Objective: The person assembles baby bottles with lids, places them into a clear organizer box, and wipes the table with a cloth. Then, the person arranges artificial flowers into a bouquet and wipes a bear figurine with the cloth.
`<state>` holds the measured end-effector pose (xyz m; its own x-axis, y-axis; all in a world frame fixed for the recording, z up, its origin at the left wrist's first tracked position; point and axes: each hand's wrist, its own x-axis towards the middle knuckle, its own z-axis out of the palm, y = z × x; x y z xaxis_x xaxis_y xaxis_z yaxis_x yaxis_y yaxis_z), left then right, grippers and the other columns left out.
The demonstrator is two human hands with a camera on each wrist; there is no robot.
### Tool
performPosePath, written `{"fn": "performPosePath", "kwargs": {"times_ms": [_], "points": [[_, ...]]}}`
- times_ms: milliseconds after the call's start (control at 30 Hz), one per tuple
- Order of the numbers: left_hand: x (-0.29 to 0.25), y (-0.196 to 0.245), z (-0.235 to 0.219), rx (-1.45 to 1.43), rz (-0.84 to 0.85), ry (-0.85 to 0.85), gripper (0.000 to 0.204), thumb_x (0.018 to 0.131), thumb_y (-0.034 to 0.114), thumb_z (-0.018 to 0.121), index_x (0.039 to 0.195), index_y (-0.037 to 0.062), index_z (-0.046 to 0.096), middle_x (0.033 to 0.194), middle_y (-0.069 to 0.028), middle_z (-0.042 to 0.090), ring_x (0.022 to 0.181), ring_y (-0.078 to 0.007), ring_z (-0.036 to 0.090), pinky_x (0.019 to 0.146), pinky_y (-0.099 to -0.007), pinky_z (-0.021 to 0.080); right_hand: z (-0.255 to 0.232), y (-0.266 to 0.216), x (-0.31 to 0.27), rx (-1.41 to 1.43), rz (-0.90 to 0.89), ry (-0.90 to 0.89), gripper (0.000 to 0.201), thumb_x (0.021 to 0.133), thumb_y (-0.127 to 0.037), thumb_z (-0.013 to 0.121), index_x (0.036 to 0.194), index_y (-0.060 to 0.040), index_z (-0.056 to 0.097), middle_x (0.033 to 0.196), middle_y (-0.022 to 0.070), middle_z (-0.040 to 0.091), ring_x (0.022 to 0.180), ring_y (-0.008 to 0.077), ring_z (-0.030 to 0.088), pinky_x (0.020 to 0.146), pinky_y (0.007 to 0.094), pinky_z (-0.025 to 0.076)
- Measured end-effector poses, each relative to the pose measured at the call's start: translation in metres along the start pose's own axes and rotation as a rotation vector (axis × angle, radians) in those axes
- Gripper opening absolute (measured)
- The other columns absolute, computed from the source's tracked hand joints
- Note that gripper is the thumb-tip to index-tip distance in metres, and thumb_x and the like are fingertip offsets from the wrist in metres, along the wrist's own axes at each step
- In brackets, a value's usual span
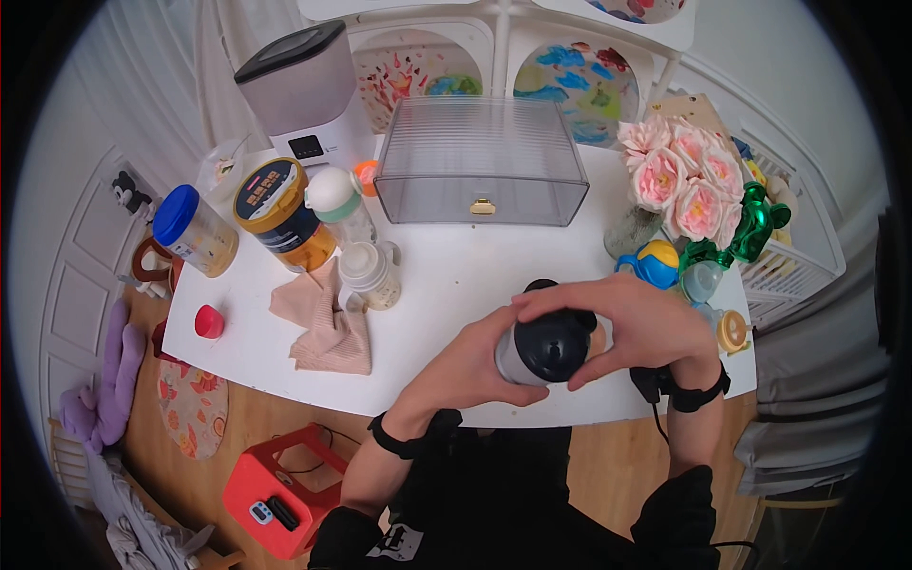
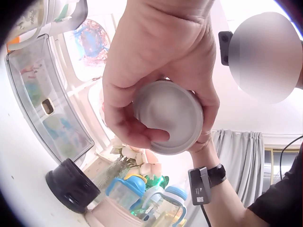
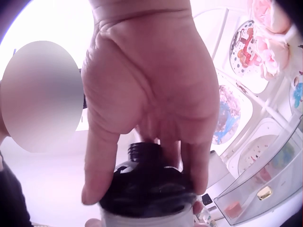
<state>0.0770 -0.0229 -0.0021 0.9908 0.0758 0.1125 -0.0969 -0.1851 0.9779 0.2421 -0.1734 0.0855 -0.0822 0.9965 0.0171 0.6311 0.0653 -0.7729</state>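
Note:
A container with a light grey body and a glossy black lid (image 1: 551, 346) is held between both hands above the table's front part. The left hand (image 1: 475, 356) grips its body; in the left wrist view the fingers of that hand (image 2: 161, 61) curl round the pale round base (image 2: 170, 116). From above, the right hand (image 1: 636, 323) grips the black lid, which has a threaded spout (image 3: 144, 152) in the right wrist view, under the palm of the right hand (image 3: 151, 80). A black cap (image 2: 72, 185) stands on the table, partly hidden behind the hands in the head view.
A clear box (image 1: 480, 157) stands at the back, left of pink flowers (image 1: 689, 180). Several jars and bottles, a pink cloth (image 1: 328, 328) and a red cup (image 1: 209, 322) are on the left. Small bottles and a blue-and-yellow cup (image 1: 655, 263) stand at the right.

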Motion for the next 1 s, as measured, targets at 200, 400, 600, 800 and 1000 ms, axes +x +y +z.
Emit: {"fn": "performPosePath", "kwargs": {"times_ms": [200, 400, 600, 800, 1000], "points": [[0.0, 0.001, 0.0, -0.174, -0.198, -0.123, 0.079, 0.059, 0.014, 0.089, 0.129, 0.0039, 0.054, 0.123, -0.0085, 0.06, 0.115, -0.021, 0.056, 0.102, -0.0325, 0.043, -0.011, 0.0, 0.0, -0.015, -0.047, -0.192, 0.071, 0.064, -0.009, 0.085, 0.129, -0.0141, 0.055, 0.144, 0.0085, 0.052, 0.121, 0.0356, 0.056, 0.098, 0.0406, 0.048], [0.001, -0.013, 0.003, -0.447, -0.211, -0.22, 0.086, 0.056, 0.009, 0.09, 0.133, 0.0048, 0.051, 0.124, -0.0066, 0.058, 0.113, -0.0193, 0.056, 0.102, -0.0322, 0.042, 0.002, 0.028, -0.008, 0.201, -0.179, -0.13, 0.071, 0.062, -0.005, 0.086, 0.127, -0.0142, 0.059, 0.14, 0.0088, 0.055, 0.125, 0.0335, 0.055, 0.098, 0.0405, 0.049], [0.004, -0.006, 0.001, -0.372, -0.265, -0.308, 0.091, 0.055, 0.007, 0.089, 0.137, 0.0063, 0.049, 0.123, -0.0055, 0.059, 0.114, -0.019, 0.055, 0.102, -0.0317, 0.042, 0.005, 0.005, -0.018, 0.136, 0.018, -0.072, 0.06, 0.064, -0.006, 0.086, 0.12, -0.0091, 0.065, 0.135, 0.0108, 0.059, 0.121, 0.0308, 0.059, 0.095, 0.0339, 0.051], [0.006, -0.01, 0.006, -0.209, -0.14, -0.246, 0.091, 0.058, 0.008, 0.087, 0.139, 0.0089, 0.047, 0.121, -0.005, 0.06, 0.112, -0.0179, 0.056, 0.1, -0.0311, 0.043, 0.002, -0.006, -0.015, -0.014, -0.058, -0.085, 0.063, 0.061, -0.002, 0.084, 0.119, -0.011, 0.065, 0.135, 0.0071, 0.059, 0.12, 0.0319, 0.058, 0.096, 0.0366, 0.052], [0.005, -0.008, 0.003, -0.243, -0.193, -0.26, 0.085, 0.057, 0.008, 0.087, 0.135, 0.0077, 0.053, 0.119, -0.0055, 0.062, 0.11, -0.0183, 0.058, 0.099, -0.0314, 0.044, 0.008, -0.012, -0.016, -0.138, -0.087, -0.062, 0.061, 0.062, 0.001, 0.082, 0.12, -0.0102, 0.065, 0.136, 0.0072, 0.059, 0.123, 0.0319, 0.057, 0.098, 0.038, 0.051]]}}
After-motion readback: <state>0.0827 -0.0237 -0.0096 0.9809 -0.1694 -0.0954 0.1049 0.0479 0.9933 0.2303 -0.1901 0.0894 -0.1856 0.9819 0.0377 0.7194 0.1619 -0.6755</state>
